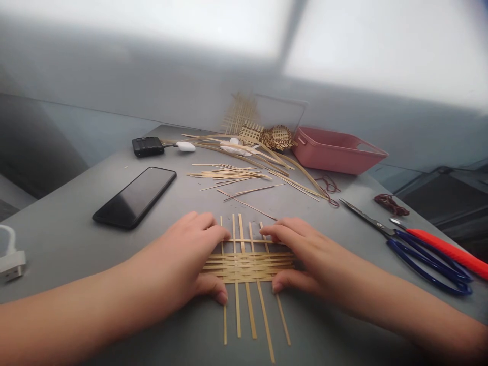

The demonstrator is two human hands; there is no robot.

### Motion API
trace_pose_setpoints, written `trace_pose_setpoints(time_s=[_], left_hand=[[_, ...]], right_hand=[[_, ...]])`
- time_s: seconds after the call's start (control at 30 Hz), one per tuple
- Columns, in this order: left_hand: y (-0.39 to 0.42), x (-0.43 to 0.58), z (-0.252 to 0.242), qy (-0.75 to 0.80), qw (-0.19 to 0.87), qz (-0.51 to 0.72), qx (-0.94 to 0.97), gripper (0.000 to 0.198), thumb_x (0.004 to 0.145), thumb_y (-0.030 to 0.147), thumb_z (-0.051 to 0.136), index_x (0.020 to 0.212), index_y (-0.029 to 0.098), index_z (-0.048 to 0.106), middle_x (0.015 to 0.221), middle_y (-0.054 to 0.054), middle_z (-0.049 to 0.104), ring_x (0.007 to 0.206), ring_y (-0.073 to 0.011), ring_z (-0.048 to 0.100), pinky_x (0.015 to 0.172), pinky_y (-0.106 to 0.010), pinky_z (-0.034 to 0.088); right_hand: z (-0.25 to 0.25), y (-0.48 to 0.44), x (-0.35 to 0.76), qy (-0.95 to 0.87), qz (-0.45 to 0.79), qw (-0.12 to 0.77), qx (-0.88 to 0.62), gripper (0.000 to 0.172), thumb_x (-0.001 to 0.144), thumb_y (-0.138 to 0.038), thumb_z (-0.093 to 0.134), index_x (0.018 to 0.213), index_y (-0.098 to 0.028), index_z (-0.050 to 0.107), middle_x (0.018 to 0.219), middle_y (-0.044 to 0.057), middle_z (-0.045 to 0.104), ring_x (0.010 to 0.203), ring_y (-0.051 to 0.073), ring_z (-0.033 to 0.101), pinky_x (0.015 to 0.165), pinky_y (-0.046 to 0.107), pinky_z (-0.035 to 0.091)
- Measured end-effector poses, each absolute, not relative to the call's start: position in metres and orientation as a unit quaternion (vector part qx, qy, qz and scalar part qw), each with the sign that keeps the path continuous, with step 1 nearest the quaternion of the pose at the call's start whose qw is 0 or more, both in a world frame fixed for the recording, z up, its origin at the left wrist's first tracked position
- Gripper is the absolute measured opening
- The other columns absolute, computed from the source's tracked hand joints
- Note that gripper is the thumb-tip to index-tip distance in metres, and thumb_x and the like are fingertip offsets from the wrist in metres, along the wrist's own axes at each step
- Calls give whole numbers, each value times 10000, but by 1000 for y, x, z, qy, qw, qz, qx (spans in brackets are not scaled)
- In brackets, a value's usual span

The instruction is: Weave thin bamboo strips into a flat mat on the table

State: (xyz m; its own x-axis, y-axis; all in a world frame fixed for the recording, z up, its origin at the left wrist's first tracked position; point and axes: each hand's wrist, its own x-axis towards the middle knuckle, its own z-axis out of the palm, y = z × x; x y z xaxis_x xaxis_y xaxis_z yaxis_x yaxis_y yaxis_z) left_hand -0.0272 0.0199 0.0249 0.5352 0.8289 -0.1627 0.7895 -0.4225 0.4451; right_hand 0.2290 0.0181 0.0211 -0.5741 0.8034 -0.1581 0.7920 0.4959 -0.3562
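Observation:
A small mat of woven bamboo strips (247, 265) lies flat on the grey table in front of me, its long strips sticking out above and below the weave. My left hand (194, 256) grips the mat's left side, thumb at the lower edge and fingers at the upper. On the right side, my right hand (301, 254) holds it the same way. One loose-set cross strip (244, 241) runs a little above the dense weave, between the fingertips of both hands. The ends of the cross strips are hidden under my palms.
Beyond the mat lie thin bamboo sticks (229, 174). A phone (135, 197) and a black power bank (148, 146) are on the left. To the right are blue-handled scissors (427, 259), a red-handled tool (446, 249), brown cord (391, 204) and a pink basket (339, 152).

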Motion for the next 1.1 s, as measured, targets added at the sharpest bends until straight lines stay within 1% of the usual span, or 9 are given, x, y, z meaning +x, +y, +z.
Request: trace_pose_setpoints(time_s=[0.13, 0.23, 0.37, 0.47, 0.6, 0.8, 1.0, 1.03, 1.1], left_hand=[[22, -26, 25, 482, 268, 28, 834, 414, 742, 342, 824, 1097, 217, 650, 1093, -59, 557, 1052, -283, 531, 893, -390, 460], [22, -25, 27, 490, 286, 23, 823, 406, 737, 281, 823, 1098, 230, 644, 1082, -44, 560, 1065, -280, 529, 896, -382, 454], [21, -25, 27, 489, 298, 28, 819, 363, 731, 258, 818, 1048, 238, 644, 1042, -23, 576, 1038, -268, 543, 862, -355, 455], [20, -25, 26, 484, 292, 26, 824, 282, 745, 280, 803, 975, 232, 646, 991, -15, 585, 981, -263, 563, 808, -344, 456], [21, -25, 25, 480, 288, 26, 828, 257, 747, 299, 801, 935, 227, 643, 965, -12, 591, 955, -259, 571, 786, -336, 451], [21, -27, 24, 478, 293, 35, 827, 278, 748, 304, 807, 957, 238, 636, 981, -5, 593, 975, -255, 559, 801, -331, 442], [19, -29, 27, 480, 292, 27, 827, 256, 769, 340, 795, 957, 251, 645, 981, -5, 574, 973, -255, 555, 778, -319, 436], [18, -30, 27, 478, 293, 26, 827, 258, 767, 346, 797, 955, 253, 648, 979, -4, 574, 970, -254, 555, 773, -316, 436], [18, -31, 27, 472, 294, 30, 831, 266, 770, 350, 794, 975, 258, 653, 983, -4, 575, 970, -251, 556, 775, -311, 437]], right_hand=[[25, 18, 225, -860, 226, 7, -457, 458, 884, -418, 667, 1279, -212, 560, 1197, 104, 532, 1124, 277, 503, 975, 415, 452], [26, 20, 223, -862, 241, 6, -446, 357, 889, -413, 666, 1196, -239, 615, 1123, 73, 541, 1061, 253, 509, 936, 394, 459], [26, 22, 221, -865, 248, 9, -436, 298, 904, -398, 653, 1154, -238, 629, 1086, 58, 541, 1029, 239, 503, 907, 380, 454], [26, 23, 219, -865, 255, 11, -432, 260, 901, -360, 664, 1122, -228, 630, 1076, 52, 544, 1020, 232, 502, 895, 367, 450], [27, 22, 218, -866, 260, 15, -427, 220, 906, -348, 659, 1084, -223, 628, 1062, 48, 547, 1005, 224, 503, 880, 355, 451], [26, 22, 221, -858, 270, 16, -436, 248, 891, -362, 674, 1096, -230, 630, 1088, 46, 543, 1019, 215, 515, 892, 338, 450], [32, 30, 227, -842, 317, 24, -435, 447, 815, -490, 731, 1177, -246, 634, 1142, 47, 567, 1034, 211, 551, 893, 314, 452], [34, 32, 227, -839, 327, 30, -435, 432, 825, -502, 713, 1162, -241, 643, 1123, 46, 586, 1021, 210, 560, 882, 313, 454], [36, 35, 229, -833, 330, 45, -442, 310, 887, -471, 637, 1066, -221, 672, 1030, 42, 631, 945, 199, 584, 839, 312, 459]])
